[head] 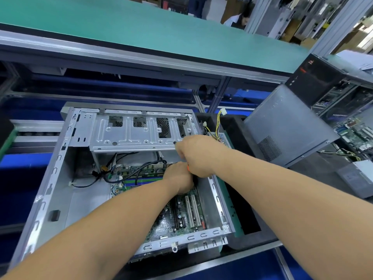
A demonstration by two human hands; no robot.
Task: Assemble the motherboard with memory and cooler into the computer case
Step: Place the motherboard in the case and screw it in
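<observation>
Motherboard (181, 215) lies flat in the open computer case (50, 178), toward its right side, white expansion slots (192, 211) at the near right, coloured memory slots (141, 179) further in. I judge the step as fastening or seating something at the board's far right edge, just under the drive cage (131, 134). My right hand (196, 156) is curled in a fist, fingers together; a sliver of orange (188, 168) shows at its lower edge, probably a tool handle, though I cannot tell for sure. My left hand (178, 177) sits just below, touching the right, fingers bent down toward the board; what they hold is hidden. Black cables (139, 170) cross the board just left of my hands. Next move calls for keeping the tool square and clear of those cables.
</observation>
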